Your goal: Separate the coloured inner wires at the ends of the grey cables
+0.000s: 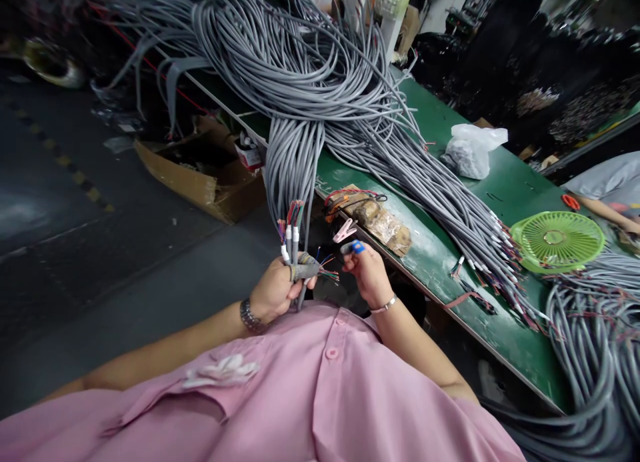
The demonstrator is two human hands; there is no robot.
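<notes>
My left hand (274, 290) is closed round several grey cables (294, 252) whose stripped ends show coloured wires and white sleeves. One cable end (314, 270) sticks out to the right with thin coloured wires fanned out. My right hand (364, 270) is just right of those wires, fingers pinched, with a blue cover (358, 247) on one fingertip. What it pinches is too small to name. The held cables run up to a large grey bundle (300, 82) draped over the green bench (440, 249).
A pink clip (344, 231) and a taped block (385, 223) sit at the bench edge. A green plastic basket (559, 239), a white bag (473, 150) and more cable ends (490, 249) lie on the bench. A cardboard box (205, 172) stands on the floor. Another person's arm (607, 212) is at far right.
</notes>
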